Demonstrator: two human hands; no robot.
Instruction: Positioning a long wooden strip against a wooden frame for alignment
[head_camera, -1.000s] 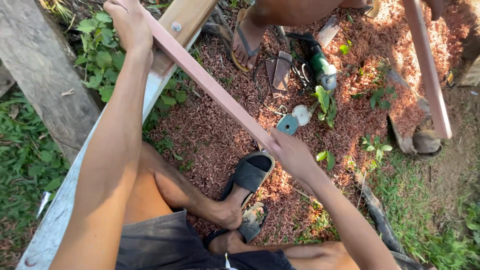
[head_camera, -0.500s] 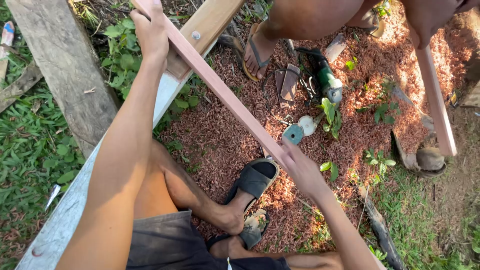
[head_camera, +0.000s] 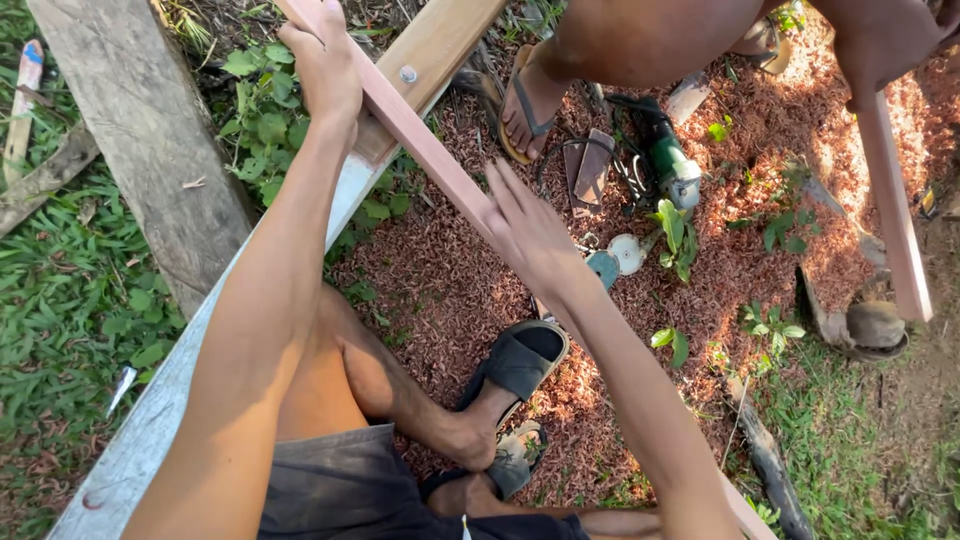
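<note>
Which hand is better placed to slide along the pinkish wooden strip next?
Probably the right hand: it lies open on the middle of the strip, fingers loose. The left hand is clamped around the far end, holding it.

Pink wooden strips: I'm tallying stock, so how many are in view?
2. One strip runs diagonally under the left hand and right hand. Another strip stands at right, held by another person. Others may lie hidden.

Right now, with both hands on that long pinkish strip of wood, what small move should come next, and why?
Probably close the right hand around the wooden strip: its fingers lie open along it, while the left hand grips the far end over the plank.
</note>
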